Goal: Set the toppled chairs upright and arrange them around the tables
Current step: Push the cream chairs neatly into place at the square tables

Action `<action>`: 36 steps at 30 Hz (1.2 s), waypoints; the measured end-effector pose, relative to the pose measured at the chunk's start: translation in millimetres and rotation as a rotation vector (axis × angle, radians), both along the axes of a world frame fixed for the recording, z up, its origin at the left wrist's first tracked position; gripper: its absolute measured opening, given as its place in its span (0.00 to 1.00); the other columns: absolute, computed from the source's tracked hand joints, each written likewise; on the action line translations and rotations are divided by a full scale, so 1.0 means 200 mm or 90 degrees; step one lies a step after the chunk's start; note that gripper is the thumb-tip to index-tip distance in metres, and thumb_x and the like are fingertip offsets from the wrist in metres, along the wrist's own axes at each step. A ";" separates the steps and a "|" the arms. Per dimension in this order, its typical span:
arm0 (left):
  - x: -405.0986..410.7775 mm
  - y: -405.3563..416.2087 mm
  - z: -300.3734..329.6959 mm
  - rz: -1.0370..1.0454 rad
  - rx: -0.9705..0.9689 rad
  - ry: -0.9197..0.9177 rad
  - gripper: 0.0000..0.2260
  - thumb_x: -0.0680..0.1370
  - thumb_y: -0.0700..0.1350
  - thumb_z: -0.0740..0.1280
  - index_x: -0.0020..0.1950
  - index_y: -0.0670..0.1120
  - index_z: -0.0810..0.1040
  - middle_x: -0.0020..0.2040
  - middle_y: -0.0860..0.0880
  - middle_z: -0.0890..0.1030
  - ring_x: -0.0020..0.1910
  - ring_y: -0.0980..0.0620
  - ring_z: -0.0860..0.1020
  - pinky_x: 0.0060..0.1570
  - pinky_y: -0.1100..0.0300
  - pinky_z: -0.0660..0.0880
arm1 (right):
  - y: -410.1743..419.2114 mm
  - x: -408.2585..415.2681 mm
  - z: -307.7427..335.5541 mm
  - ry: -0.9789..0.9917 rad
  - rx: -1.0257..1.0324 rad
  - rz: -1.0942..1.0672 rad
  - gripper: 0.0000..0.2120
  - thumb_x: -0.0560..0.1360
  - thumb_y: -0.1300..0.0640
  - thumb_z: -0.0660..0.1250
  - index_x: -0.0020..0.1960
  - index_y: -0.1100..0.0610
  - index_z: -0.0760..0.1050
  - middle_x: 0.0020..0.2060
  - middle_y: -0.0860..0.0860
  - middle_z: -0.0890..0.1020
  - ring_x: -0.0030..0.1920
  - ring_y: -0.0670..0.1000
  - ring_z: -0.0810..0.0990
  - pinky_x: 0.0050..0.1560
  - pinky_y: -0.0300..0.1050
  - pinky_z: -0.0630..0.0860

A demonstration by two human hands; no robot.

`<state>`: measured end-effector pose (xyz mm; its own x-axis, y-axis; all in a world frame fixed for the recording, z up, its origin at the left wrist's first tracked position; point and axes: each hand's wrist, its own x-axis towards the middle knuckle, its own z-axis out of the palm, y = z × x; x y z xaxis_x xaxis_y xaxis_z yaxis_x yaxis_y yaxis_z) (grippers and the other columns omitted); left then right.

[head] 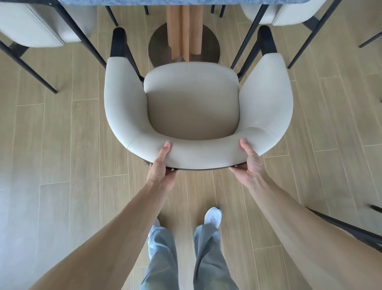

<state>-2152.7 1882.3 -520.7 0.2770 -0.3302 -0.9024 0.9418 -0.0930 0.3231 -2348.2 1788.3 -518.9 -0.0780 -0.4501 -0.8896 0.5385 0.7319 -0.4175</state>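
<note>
A cream upholstered armchair (192, 103) with black legs stands upright right in front of me, its seat facing the table (177, 2) at the top edge. My left hand (161, 167) grips the left part of its curved backrest, thumb on top. My right hand (251, 159) grips the right part of the same backrest. The table's blue-grey top shows only as a strip, above an orange-tan pedestal (186, 31) on a round dark base.
Two more cream chairs stand upright at the table, one at top left (31, 27), one at top right (289, 12), their black legs slanting close to the held chair's arms. A black chair leg (351, 229) crosses the lower right. My feet stand on the wood-plank floor.
</note>
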 end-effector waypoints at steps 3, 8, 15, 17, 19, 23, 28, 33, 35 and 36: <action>0.05 -0.08 0.00 -0.012 0.002 -0.015 0.26 0.71 0.42 0.78 0.68 0.47 0.75 0.61 0.47 0.83 0.55 0.49 0.82 0.52 0.48 0.81 | -0.08 0.05 0.01 -0.002 -0.012 0.005 0.31 0.69 0.57 0.80 0.69 0.52 0.74 0.62 0.52 0.82 0.61 0.55 0.80 0.52 0.58 0.81; 0.13 -0.19 0.00 -0.007 0.003 -0.020 0.28 0.71 0.42 0.78 0.69 0.48 0.75 0.60 0.47 0.83 0.55 0.49 0.82 0.56 0.48 0.80 | -0.19 0.13 0.00 -0.002 -0.016 0.013 0.31 0.69 0.56 0.79 0.69 0.53 0.73 0.62 0.53 0.81 0.62 0.56 0.80 0.60 0.61 0.79; 0.18 -0.33 0.01 0.000 -0.006 0.002 0.26 0.70 0.41 0.79 0.67 0.45 0.76 0.57 0.46 0.84 0.54 0.48 0.83 0.52 0.45 0.81 | -0.36 0.18 0.00 0.006 -0.020 0.014 0.31 0.68 0.56 0.80 0.68 0.53 0.75 0.62 0.53 0.81 0.60 0.56 0.80 0.59 0.61 0.79; 0.19 -0.38 0.02 0.002 -0.006 0.002 0.27 0.70 0.41 0.79 0.68 0.47 0.75 0.58 0.46 0.84 0.54 0.48 0.83 0.50 0.45 0.81 | -0.42 0.19 0.01 0.014 -0.028 0.022 0.31 0.68 0.56 0.80 0.68 0.53 0.75 0.62 0.54 0.81 0.61 0.56 0.80 0.61 0.61 0.78; 0.21 -0.43 0.03 -0.003 -0.004 -0.002 0.28 0.70 0.41 0.79 0.68 0.47 0.75 0.59 0.46 0.83 0.54 0.48 0.82 0.49 0.45 0.81 | -0.46 0.22 0.01 0.013 -0.036 0.033 0.30 0.68 0.55 0.80 0.68 0.53 0.75 0.62 0.54 0.81 0.61 0.56 0.80 0.62 0.61 0.78; 0.26 -0.51 0.03 -0.003 0.008 0.001 0.28 0.69 0.43 0.80 0.66 0.46 0.76 0.57 0.46 0.83 0.53 0.47 0.83 0.44 0.46 0.82 | -0.55 0.28 0.01 0.025 -0.046 0.043 0.30 0.69 0.54 0.80 0.68 0.53 0.75 0.61 0.53 0.82 0.61 0.55 0.80 0.62 0.61 0.78; 0.29 -0.56 0.03 -0.016 0.028 -0.010 0.30 0.68 0.44 0.81 0.67 0.46 0.75 0.60 0.46 0.83 0.56 0.47 0.82 0.45 0.44 0.82 | -0.61 0.31 0.02 0.034 -0.056 0.058 0.29 0.69 0.54 0.79 0.68 0.53 0.75 0.61 0.53 0.82 0.61 0.55 0.81 0.60 0.59 0.79; 0.28 -0.57 0.05 -0.017 0.040 -0.012 0.32 0.67 0.44 0.82 0.68 0.46 0.74 0.60 0.46 0.82 0.56 0.45 0.82 0.53 0.41 0.81 | -0.60 0.33 0.04 0.040 -0.052 0.043 0.29 0.69 0.54 0.79 0.68 0.52 0.75 0.60 0.52 0.82 0.58 0.55 0.81 0.56 0.57 0.81; 0.28 -0.56 0.05 -0.011 0.038 -0.015 0.32 0.67 0.44 0.82 0.68 0.46 0.73 0.60 0.45 0.82 0.56 0.45 0.82 0.56 0.40 0.80 | -0.60 0.33 0.04 0.040 -0.051 0.039 0.29 0.69 0.54 0.79 0.68 0.52 0.75 0.60 0.52 0.82 0.58 0.54 0.82 0.52 0.56 0.81; 0.28 -0.56 0.05 -0.010 0.036 -0.015 0.32 0.67 0.44 0.82 0.68 0.46 0.73 0.60 0.45 0.82 0.57 0.45 0.81 0.57 0.39 0.79 | -0.60 0.34 0.04 0.037 -0.052 0.040 0.29 0.69 0.54 0.79 0.68 0.52 0.75 0.60 0.52 0.83 0.58 0.54 0.82 0.50 0.54 0.82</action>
